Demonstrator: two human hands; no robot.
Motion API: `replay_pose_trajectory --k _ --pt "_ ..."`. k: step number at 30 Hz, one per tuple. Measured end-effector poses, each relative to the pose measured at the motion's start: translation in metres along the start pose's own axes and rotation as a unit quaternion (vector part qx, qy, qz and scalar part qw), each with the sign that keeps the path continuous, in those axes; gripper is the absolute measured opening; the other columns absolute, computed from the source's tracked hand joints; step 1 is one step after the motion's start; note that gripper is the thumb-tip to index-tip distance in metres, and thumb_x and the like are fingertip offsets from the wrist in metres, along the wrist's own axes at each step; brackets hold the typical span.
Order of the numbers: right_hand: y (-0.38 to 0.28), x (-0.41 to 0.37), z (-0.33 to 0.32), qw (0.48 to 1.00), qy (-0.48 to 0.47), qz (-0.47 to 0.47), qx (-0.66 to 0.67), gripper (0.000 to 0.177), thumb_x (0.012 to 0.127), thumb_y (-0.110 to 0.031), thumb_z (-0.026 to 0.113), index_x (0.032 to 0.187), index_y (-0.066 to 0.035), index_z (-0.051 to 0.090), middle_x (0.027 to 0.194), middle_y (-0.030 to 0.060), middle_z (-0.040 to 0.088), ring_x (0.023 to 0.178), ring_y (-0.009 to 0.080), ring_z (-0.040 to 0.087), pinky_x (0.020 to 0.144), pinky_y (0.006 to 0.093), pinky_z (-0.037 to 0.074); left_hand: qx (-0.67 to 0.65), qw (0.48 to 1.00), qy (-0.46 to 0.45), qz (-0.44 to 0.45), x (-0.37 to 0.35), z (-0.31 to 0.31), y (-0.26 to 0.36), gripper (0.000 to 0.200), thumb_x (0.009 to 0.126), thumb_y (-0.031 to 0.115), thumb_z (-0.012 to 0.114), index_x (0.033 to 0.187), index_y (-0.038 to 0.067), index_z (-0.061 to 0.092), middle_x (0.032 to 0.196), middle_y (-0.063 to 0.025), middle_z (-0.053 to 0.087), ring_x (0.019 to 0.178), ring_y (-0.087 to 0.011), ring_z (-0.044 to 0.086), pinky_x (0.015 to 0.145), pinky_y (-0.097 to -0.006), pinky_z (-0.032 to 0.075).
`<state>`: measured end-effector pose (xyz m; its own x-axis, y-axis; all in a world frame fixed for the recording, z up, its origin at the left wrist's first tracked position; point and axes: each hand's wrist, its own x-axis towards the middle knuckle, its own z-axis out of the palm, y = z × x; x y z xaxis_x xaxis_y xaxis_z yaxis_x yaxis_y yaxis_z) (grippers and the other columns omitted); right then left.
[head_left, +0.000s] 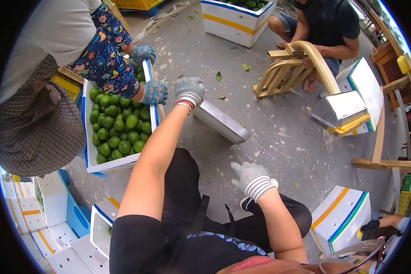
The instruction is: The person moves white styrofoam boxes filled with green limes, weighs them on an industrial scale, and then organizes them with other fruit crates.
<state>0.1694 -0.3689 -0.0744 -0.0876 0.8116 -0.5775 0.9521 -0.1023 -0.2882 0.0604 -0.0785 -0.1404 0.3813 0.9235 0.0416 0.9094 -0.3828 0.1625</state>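
Observation:
My left hand, in a grey-white knit glove, is closed on the upper end of a grey metal tray-like box that slants over the floor. My right hand, gloved the same way, is held over my bent leg with its fingers apart and nothing in it. Left of my left hand stands a white foam crate full of green round fruit. A co-worker's two blue-gloved hands rest on that crate's right rim.
Another fruit crate stands at the top. A person crouches at the upper right beside a wooden chair frame. A metal box with yellow trim and a white crate are on the right. White boxes fill the lower left.

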Motion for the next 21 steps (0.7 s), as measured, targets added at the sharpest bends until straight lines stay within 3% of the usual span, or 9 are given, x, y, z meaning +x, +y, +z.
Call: replay_pose_trajectory --k 4,21 --pt "-0.003 0.001 0.005 0.999 0.036 -0.013 0.016 0.048 0.078 -0.033 0.058 0.12 -0.012 0.048 0.103 0.0144 0.058 0.097 0.0296 0.057 0.081 0.0418 0.046 0.006 1.0 0.027 0.001 -0.005 0.001 -0.002 0.022 0.073 0.024 0.05 0.083 0.021 0.07 0.084 -0.01 0.065 0.081 -0.0296 0.061 0.079 -0.0382 0.047" --pt "-0.006 0.008 0.0 1.0 -0.006 -0.007 0.027 0.047 0.081 -0.033 0.057 0.121 -0.011 0.046 0.105 0.015 0.057 0.1 0.0298 0.055 0.085 0.0407 0.043 -0.025 0.999 -0.028 -0.035 -0.005 -0.014 0.008 0.024 0.076 0.025 0.05 0.09 0.018 0.068 0.092 -0.0121 0.064 0.089 -0.0295 0.06 0.082 -0.0373 0.045"
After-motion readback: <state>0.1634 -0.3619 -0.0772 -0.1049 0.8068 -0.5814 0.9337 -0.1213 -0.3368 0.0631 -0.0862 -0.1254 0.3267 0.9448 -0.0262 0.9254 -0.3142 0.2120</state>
